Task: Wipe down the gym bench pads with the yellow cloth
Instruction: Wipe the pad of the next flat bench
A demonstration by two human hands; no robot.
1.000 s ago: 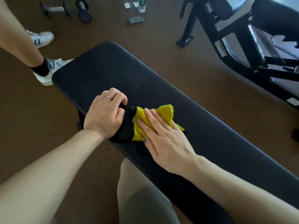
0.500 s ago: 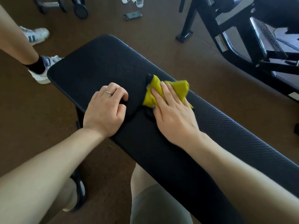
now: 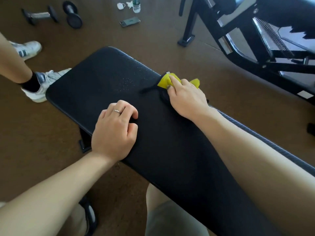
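A long black bench pad [image 3: 105, 82] runs from upper left to lower right. My right hand [image 3: 185, 97] presses the yellow cloth [image 3: 165, 81] flat against the pad's far edge; most of the cloth is under my fingers, with yellow showing at both sides. A dark part of the cloth trails left from under the hand. My left hand [image 3: 114, 132] rests on the pad's near edge, fingers curled, holding nothing; it wears a ring.
Another person's legs and white sneakers [image 3: 42, 86] stand at the pad's left end. Two dumbbells [image 3: 51, 14], a phone [image 3: 130, 22] and a water bottle [image 3: 136, 4] lie on the brown floor beyond. A black machine frame [image 3: 238, 41] fills the upper right.
My right hand has slid the yellow cloth across the pad, from the near edge beside my left hand to the far edge. My left hand has stayed put.
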